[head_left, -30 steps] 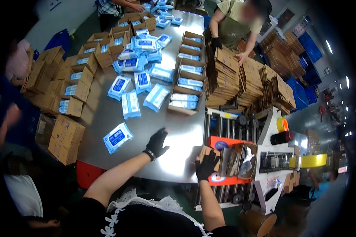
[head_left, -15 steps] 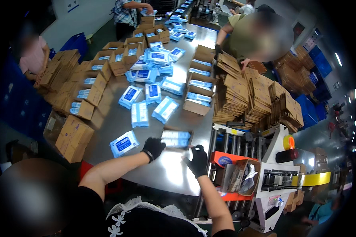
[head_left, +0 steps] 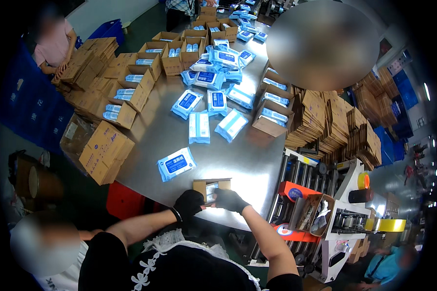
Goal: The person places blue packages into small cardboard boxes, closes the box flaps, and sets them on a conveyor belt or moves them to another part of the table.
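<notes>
1) A blue-and-white pack (head_left: 176, 164) lies on the desk (head_left: 150, 148)
2) The left hand (head_left: 189, 204) grips a carton (head_left: 223, 184) by its near left corner
3) The open carton is at the desk's near edge
4) The right hand (head_left: 231, 200) curls over it, grip impossible to tell

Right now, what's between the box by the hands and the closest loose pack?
Bare metal table lies between the box and the blue pack in the head view.

Small carton (head_left: 199, 186) with open metal tabletop (head_left: 257, 186) to its right.
A hand could pass there as far as the roller conveyor (head_left: 296, 172). Beyond the carton, leftward, a lone pack (head_left: 176, 164) blocks; farther beyond, heaped packs (head_left: 224, 59) and carton rows (head_left: 143, 94). Left hand (head_left: 188, 204) and right hand (head_left: 231, 200) crowd its near side.
</notes>
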Action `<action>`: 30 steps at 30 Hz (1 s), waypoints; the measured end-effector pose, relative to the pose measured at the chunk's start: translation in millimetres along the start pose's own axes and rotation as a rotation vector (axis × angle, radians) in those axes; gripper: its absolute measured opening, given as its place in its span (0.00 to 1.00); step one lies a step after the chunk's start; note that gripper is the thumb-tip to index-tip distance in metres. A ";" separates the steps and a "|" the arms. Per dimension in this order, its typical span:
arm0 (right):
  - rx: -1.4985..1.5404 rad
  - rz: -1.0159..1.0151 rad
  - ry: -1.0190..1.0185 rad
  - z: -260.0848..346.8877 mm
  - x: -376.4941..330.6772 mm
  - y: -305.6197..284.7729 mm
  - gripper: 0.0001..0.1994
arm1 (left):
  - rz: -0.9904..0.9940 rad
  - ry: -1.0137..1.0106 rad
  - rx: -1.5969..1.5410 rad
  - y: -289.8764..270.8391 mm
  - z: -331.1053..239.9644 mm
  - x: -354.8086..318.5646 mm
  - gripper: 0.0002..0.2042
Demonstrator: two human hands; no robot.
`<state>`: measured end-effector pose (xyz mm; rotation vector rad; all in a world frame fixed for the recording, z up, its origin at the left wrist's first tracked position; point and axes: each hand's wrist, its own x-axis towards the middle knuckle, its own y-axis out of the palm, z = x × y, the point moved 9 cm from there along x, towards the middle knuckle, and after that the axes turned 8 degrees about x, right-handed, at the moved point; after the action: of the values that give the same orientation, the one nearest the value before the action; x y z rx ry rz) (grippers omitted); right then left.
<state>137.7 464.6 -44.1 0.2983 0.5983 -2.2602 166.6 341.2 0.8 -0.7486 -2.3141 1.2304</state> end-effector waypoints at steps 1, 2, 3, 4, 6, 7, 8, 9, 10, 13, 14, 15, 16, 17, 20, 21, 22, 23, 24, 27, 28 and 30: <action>-0.105 -0.003 0.021 11.4 3.1 -3.4 0.20 | -0.235 -0.055 -0.006 -11.0 1.2 -14.9 0.12; 0.099 -0.037 0.037 1.1 4.5 -3.5 0.20 | -0.352 -0.241 -0.055 0.0 14.5 -27.2 0.18; 0.309 -0.064 0.054 -6.9 6.3 0.7 0.19 | -0.421 -0.372 -0.313 1.5 25.4 -27.7 0.22; 0.337 -0.070 0.080 -16.9 6.1 1.7 0.19 | -0.483 -0.502 -0.574 9.8 33.2 -26.1 0.26; 0.215 -0.029 0.141 0.5 7.8 -4.5 0.18 | -0.407 -0.603 -0.324 20.3 54.9 -32.1 0.39; 0.068 -0.009 0.185 9.7 0.4 -12.0 0.18 | -0.515 -0.580 0.022 -0.8 47.4 -28.3 0.42; 0.069 -0.092 0.070 15.5 4.5 -14.7 0.18 | -0.591 -0.665 -0.199 33.8 82.4 -44.8 0.41; 0.017 -0.231 0.046 9.6 4.2 -13.9 0.14 | -0.577 -0.684 -0.446 57.5 98.1 -39.5 0.40; -0.150 -0.312 -0.055 31.4 7.3 -12.4 0.12 | -0.580 -0.730 -0.679 80.0 115.0 -40.6 0.39; -0.433 -0.618 -0.303 97.1 -13.1 -34.8 0.19 | -0.321 -0.761 -1.211 105.1 103.4 -9.4 0.32; -0.501 -0.853 -0.320 105.4 -25.0 -56.1 0.23 | -0.320 -0.858 -1.546 124.4 100.5 -0.8 0.30; -0.430 -1.003 -0.184 101.1 -36.0 -75.6 0.26 | -0.290 -0.858 -1.736 131.6 85.3 18.9 0.28; -0.459 -0.992 -0.102 87.9 -38.6 -71.3 0.28 | -0.266 -0.857 -1.917 131.2 70.5 40.1 0.26; -0.485 -0.981 -0.019 68.2 -44.6 -61.7 0.29 | -0.186 -0.754 -1.767 155.0 72.6 50.1 0.27; -0.482 -0.852 0.049 6.8 -80.5 -36.7 0.30 | -0.057 -0.498 -1.368 214.9 40.2 71.6 0.33; -0.485 -0.860 0.062 -9.3 -100.0 -44.9 0.30 | -0.031 -0.408 -1.238 219.7 13.5 85.2 0.36; -0.477 -0.870 0.082 -22.3 -122.5 -53.3 0.29 | -0.018 -0.344 -1.147 221.7 -12.5 98.9 0.38; -0.471 -0.876 0.125 -39.4 -146.7 -64.3 0.28 | 0.019 -0.284 -1.043 216.2 -48.8 120.8 0.39; -0.507 -0.868 0.141 -56.3 -166.0 -76.7 0.28 | 0.059 -0.218 -0.961 209.6 -79.2 146.9 0.38; -0.566 -0.807 0.081 -71.0 -195.6 -95.3 0.28 | 0.264 -0.152 -0.894 264.5 -98.0 164.1 0.37; -0.567 -0.820 0.078 -67.0 -199.3 -93.6 0.30 | 0.417 -0.135 -0.924 284.0 -103.1 163.3 0.37; -0.224 -0.891 0.311 -141.5 -226.3 -78.4 0.35 | 0.723 -0.106 -0.759 246.7 -131.8 161.0 0.39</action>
<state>238.1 723.8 -53.1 0.3089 1.3435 -2.9641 184.2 639.4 -121.5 -1.9369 -2.6983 0.5614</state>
